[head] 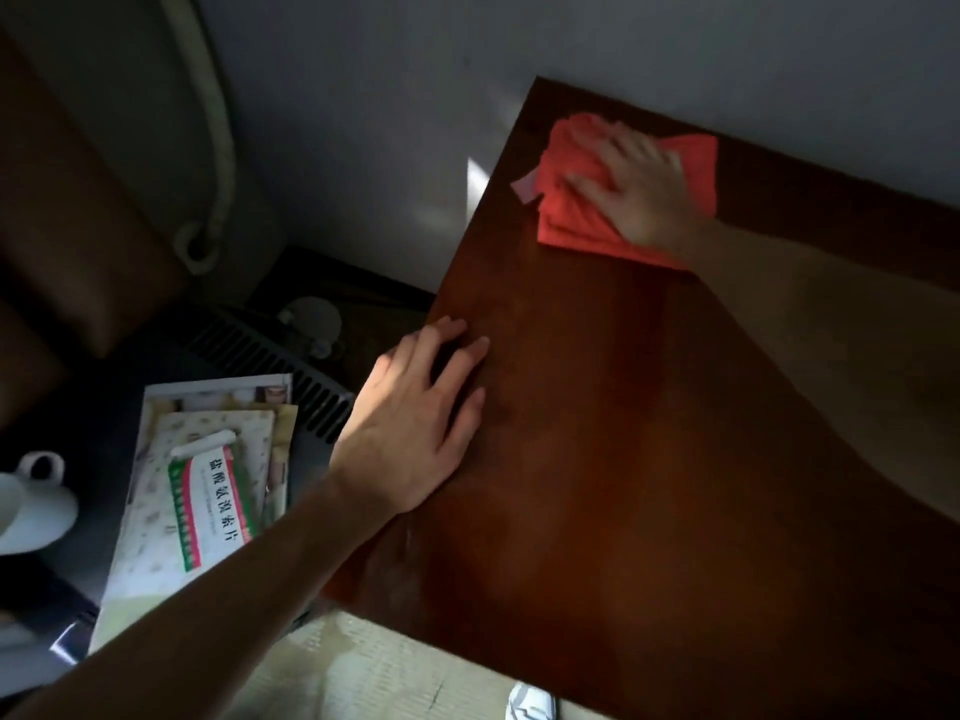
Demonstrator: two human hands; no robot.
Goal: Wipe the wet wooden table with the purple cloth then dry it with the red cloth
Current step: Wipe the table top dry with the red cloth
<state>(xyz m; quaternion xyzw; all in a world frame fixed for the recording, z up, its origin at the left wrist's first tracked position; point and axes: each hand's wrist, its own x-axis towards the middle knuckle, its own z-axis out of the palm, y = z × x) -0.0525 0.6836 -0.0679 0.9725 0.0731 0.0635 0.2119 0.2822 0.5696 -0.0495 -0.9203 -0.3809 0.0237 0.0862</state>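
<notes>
The dark brown wooden table (623,459) fills the right half of the view. My right hand (636,187) presses flat with spread fingers on the folded red cloth (566,220) at the table's far corner. A small pale label (524,188) sticks out at the cloth's left edge. My left hand (415,423) rests flat on the table's left edge, fingers straight. The purple cloth is not in view.
Left of the table stands a lower dark surface with a printed booklet (156,511), a medicine box (213,506) on it and a white cup (31,506). A brown chair (78,200) is at the far left. A white shoe (530,704) shows below.
</notes>
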